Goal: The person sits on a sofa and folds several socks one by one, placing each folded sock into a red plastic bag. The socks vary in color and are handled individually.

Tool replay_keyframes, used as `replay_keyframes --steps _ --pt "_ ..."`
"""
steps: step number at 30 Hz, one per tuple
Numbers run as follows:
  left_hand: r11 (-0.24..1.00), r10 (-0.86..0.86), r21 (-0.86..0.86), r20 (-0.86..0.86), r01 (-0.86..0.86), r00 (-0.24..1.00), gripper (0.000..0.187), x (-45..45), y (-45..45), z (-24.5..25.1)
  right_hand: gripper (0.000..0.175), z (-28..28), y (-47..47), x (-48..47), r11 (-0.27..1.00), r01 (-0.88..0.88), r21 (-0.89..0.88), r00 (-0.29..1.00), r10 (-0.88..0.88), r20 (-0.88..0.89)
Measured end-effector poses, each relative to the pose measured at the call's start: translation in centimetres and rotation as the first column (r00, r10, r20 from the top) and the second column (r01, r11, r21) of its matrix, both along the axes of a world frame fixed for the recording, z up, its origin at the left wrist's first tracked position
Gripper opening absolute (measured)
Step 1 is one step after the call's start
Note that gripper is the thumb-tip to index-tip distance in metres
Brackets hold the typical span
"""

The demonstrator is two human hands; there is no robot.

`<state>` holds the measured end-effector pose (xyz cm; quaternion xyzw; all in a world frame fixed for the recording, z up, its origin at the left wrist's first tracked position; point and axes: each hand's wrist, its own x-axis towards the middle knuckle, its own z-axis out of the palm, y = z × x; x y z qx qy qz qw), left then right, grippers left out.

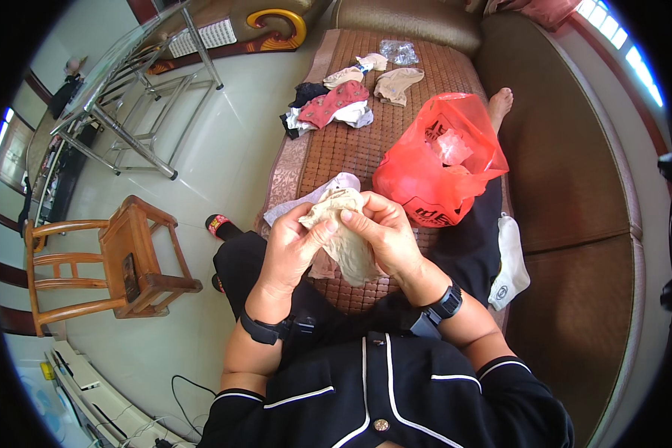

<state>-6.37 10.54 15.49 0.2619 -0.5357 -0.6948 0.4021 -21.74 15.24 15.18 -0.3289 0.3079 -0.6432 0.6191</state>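
Between my left hand and my right hand is a cream-coloured sock, pinched near its upper edge by the thumbs and fingers of both. A pale grey sock lies on the bead mat just beyond it. Partly hidden beneath the held sock is a pinkish cloth piece. A red plastic bag with crumpled contents stands ahead of my right hand. A white sock lies beside my right leg. Farther off are a red patterned sock on a pile and a beige sock.
The brown bead mat covers the sofa seat, with crumpled clear plastic at its far end. The sofa backrest rises on the right. A wooden chair and a metal-framed glass table stand on the left.
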Motion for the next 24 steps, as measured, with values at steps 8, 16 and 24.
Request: replay_keyframes --steps 8,16,24 --pt "0.992 0.126 0.045 -0.141 -0.121 0.982 0.018 0.7 0.5 -1.0 0.017 -0.1 0.7 0.3 1.0 0.017 0.0 0.98 -0.017 -0.197" --pt "0.995 0.086 -0.047 -0.14 -0.093 0.986 0.013 1.4 0.3 -1.2 0.022 -0.2 0.9 -0.6 1.0 0.002 -0.014 0.974 -0.005 -0.227" --pt "0.821 0.111 -0.565 0.018 -0.082 0.994 0.019 0.6 0.2 -0.3 0.027 -0.1 0.9 -0.1 0.992 -0.12 0.043 0.933 0.128 -0.337"
